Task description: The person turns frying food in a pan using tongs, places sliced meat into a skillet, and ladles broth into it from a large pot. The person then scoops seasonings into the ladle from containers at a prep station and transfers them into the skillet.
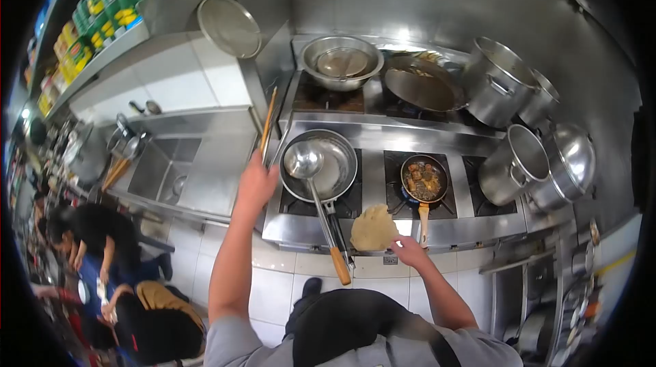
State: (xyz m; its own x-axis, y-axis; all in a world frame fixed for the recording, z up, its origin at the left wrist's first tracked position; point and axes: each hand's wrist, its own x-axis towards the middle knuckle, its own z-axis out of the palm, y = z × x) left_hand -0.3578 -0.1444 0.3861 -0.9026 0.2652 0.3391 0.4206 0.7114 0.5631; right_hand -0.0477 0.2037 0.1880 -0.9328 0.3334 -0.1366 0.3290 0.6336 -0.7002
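Observation:
My left hand [257, 182] is closed around a long wooden stick [270, 117] that points up toward the back wall; its full shape is hidden by my fingers. My right hand [408, 251] pinches the edge of a pale, roughly round flatbread [373, 230] held over the stove's front edge. Behind it, a small frying pan [436, 194] with browned pieces of food [422, 180] sits on a burner, blue flame showing at its side. Beside my left hand stands a large steel pan [342, 162], with a wooden-handled ladle [305, 160] resting across it.
A steel bowl [316, 52], a dark wok [422, 87] and tall stockpots [501, 80] stand along the back and right. A strainer [229, 26] hangs above. At left are a sink [162, 170] and shelved cans [102, 11]. Other people [109, 237] are at lower left.

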